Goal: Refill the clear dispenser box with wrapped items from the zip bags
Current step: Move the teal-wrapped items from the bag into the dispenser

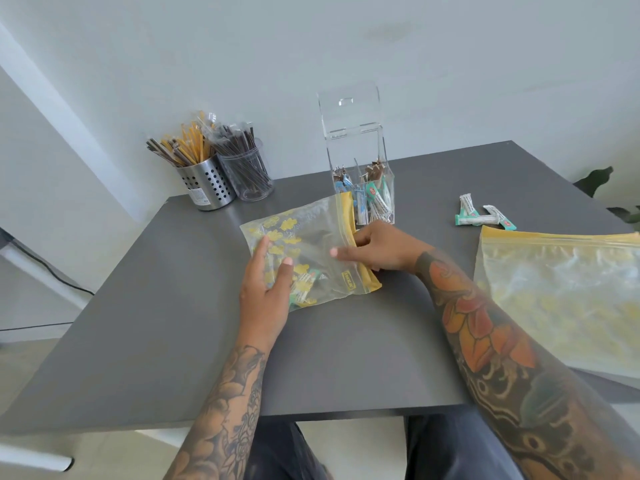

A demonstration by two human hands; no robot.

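Note:
A small clear zip bag (311, 237) with yellow flower print and a yellow zip strip lies mid-table, a few wrapped items (304, 285) inside near its bottom. My left hand (266, 289) rests flat on the bag's lower left part, fingers spread. My right hand (374, 247) pinches the bag's yellow mouth edge, thumb on top. Just behind stands the clear dispenser box (360, 188), lid tipped up, partly filled with wrapped items. Several loose wrapped items (481, 216) lie to its right.
A larger zip bag (561, 296) with a yellow strip lies at the right edge of the grey table (173, 323). A perforated steel cup (206, 185) and a clear cup (247, 174), both full of wrapped sticks, stand back left. A plant (599, 181) shows far right.

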